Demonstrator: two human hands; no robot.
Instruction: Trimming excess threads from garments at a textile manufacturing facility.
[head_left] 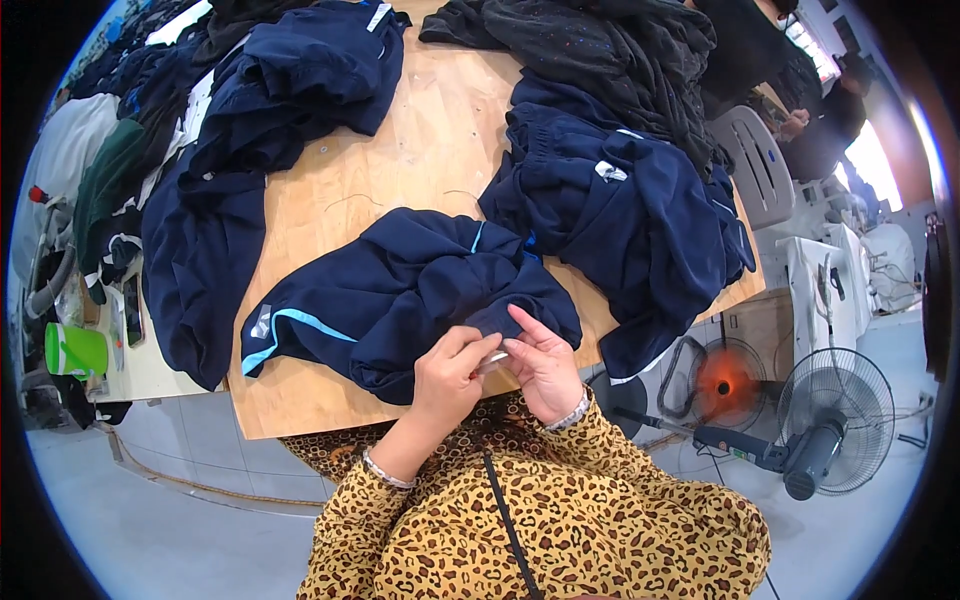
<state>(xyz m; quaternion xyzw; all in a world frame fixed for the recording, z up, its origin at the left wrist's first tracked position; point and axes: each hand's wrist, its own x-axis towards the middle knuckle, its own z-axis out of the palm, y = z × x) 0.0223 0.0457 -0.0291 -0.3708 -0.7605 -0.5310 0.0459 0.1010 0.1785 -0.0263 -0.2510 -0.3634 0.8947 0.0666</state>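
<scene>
My left hand (447, 378) is closed, its thumb and fingertips pinched on a small pale, shiny thing (493, 361) too small to name. My right hand (546, 372) meets it from the other side, its thumb and fingers also closed at the same small thing, with one finger raised. Just beyond both hands, a dark navy garment (400, 280) with light blue piping and a small pale mark lies bunched at the near edge of the wooden table (340, 190). Whatever lies inside my fingers is mostly hidden.
More navy garments (640, 215) lie heaped on the right, below a dark speckled cloth (610, 60). Other navy clothes (300, 80) hang over the left side. A green bucket (77, 351) stands at far left. Right of me are a fan (835, 425), a grey chair (752, 165) and a co-worker (825, 125).
</scene>
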